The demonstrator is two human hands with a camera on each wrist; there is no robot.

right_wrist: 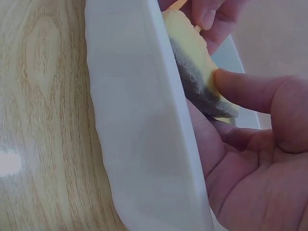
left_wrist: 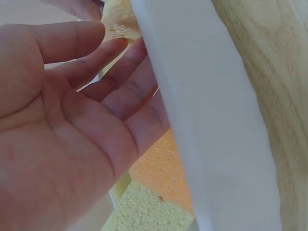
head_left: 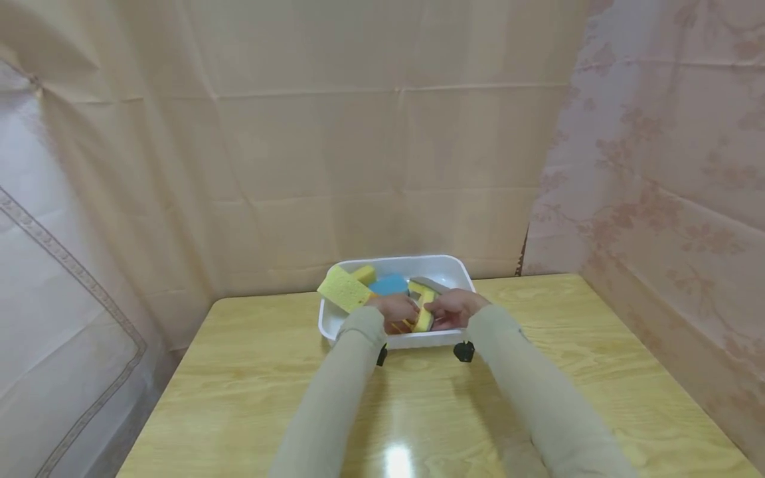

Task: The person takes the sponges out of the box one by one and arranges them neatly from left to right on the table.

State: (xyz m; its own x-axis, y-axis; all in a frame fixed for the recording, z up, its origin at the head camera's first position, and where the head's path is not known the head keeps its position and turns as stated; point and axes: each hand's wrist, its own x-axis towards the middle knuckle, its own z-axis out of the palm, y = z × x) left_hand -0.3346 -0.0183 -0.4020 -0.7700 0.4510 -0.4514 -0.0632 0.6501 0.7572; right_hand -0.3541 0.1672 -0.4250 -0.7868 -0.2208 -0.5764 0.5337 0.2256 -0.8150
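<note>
Beige drape [head_left: 370,146] fills the bkgd, w/ a pink floral cloth [head_left: 675,172] to its R, as we look down on a wood-grain table [head_left: 251,372]. Two lt-colored sleeves [head_left: 329,405] stretch across it, black gear [head_left: 464,351] showing beneath each cuff.

At the table's far side, near the drape, we find a white tub [head_left: 445,267], oblong w/ rounded corners, holding an assortment of foam pieces. Both hands are inside, close together at the near wall. R hand [head_left: 457,309] pinches a sponge [right_wrist: 197,62], thumb pressed to its yellow face, other fingers lower down & partly hidden by the tub wall. L hand [head_left: 394,309] is loosely spread, thumb apart from lightly bent fingers, tips at the sponge's opposite end; we can't tell how firmly they touch.

Among the contents, a yellow slab [head_left: 345,289] tilts up over the tub's L rim. Mid-tub we spot a blue block [head_left: 390,284], w/ a grey piece [head_left: 430,285] to its R. An orange piece [left_wrist: 159,163] lies just beside L hand's fingers.

The sponge itself, btwn the hands in the tub's near half, sits tilted: thick yellow foam, uneven along one edge, w/ a fuzzy dk grey layer on one side.
</note>
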